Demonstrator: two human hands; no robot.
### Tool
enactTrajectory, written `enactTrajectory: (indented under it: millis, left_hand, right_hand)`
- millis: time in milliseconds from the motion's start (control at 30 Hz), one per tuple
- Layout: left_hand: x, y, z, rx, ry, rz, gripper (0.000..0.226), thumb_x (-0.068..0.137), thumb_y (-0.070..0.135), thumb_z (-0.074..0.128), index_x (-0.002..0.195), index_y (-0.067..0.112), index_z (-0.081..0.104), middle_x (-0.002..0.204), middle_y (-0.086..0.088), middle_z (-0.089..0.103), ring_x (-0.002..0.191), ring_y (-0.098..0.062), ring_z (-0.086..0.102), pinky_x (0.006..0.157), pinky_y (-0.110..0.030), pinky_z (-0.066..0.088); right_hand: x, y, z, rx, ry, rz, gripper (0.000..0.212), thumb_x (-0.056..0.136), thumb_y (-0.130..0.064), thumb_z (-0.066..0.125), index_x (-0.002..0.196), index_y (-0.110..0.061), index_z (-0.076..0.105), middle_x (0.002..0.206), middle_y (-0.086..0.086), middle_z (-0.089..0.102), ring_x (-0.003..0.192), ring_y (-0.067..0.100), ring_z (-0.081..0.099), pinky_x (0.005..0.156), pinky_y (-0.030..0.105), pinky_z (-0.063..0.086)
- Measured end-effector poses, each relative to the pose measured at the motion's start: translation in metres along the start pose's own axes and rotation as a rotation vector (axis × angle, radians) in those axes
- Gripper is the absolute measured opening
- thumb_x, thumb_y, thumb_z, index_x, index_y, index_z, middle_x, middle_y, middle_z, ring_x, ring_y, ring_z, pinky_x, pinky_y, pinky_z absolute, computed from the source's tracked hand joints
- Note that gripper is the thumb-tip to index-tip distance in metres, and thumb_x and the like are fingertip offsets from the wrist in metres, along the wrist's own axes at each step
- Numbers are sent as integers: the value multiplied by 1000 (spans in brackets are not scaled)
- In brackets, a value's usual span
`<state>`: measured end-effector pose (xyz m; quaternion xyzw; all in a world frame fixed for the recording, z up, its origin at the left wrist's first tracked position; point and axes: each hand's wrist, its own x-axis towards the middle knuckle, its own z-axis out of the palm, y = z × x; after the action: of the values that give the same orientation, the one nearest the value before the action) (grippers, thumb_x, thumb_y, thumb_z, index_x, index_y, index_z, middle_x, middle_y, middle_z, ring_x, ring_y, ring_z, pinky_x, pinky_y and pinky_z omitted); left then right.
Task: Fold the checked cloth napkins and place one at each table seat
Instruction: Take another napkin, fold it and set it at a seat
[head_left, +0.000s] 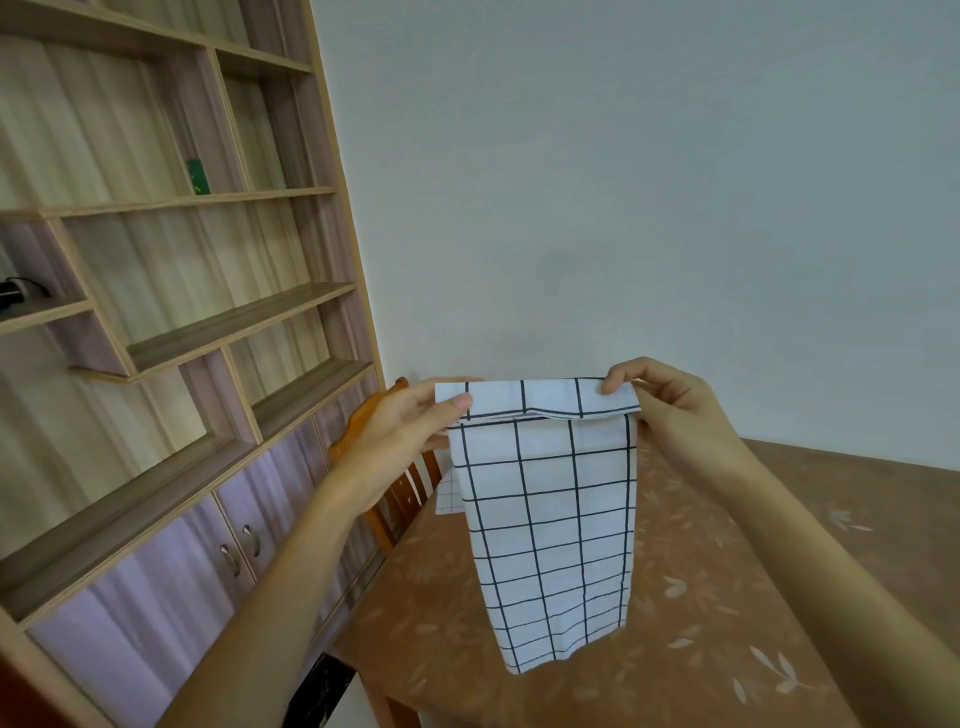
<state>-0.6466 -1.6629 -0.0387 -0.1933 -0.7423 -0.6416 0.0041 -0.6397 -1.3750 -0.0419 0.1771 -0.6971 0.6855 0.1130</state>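
We hold a napkin (545, 519) up by its top corners over the table (727, 597).

Our left hand (410, 421) pinches the top left corner, thumb on the front and fingers behind. Our right hand (660, 400) pinches the top right corner in the same way. The top edge is turned over toward us as a narrow flap, and the rest hangs straight down in front of the tabletop. Part of a second napkin (448, 496) lies on the table's far left corner, just beside a wooden chair (395, 499). Shelves (182, 312) stand at our left.
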Motion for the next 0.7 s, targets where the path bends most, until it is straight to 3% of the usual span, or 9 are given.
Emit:
enactTrajectory:
  millis: [67,167,367,500,700]
  left_hand:
    - [-1,0,7,2,10,-17,37,92,33,66,122,13,69,119,-5,75,113,-24,70,101,-48,53]
    - [-1,0,7,39,30,12,26,94,18,65,119,13,71,112,-2,78,108,-24,72,95,-39,59]
    - [1,0,1,65,-50,54,55,77,7,81,129,14,64,118,-6,75,111,-24,71,96,-39,56]
    - [2,0,2,89,-19,64,51,78,6,80,126,14,65,115,-7,76,108,-25,72,94,-39,57]
    - [4,3,-1,31,-31,47,48,96,-5,57,135,23,60,116,-14,75,109,-31,71,93,-45,59]
  right_hand:
    - [1,1,-1,-24,8,-8,27,101,-6,55,84,-20,71,83,15,69,69,28,54,66,37,43]
    - [2,4,-6,-69,14,35,30,102,-4,47,87,-20,68,94,40,59,76,34,43,68,48,31]
    - [5,11,-13,-87,27,65,33,102,-5,41,85,-23,64,82,20,50,74,33,38,68,47,29]
    - [4,10,-13,-130,27,47,34,100,-3,39,85,-21,64,79,34,47,73,33,37,66,46,29]
    - [-1,-3,-13,-246,-20,15,39,93,6,36,79,-17,64,76,44,45,59,34,32,59,40,24]
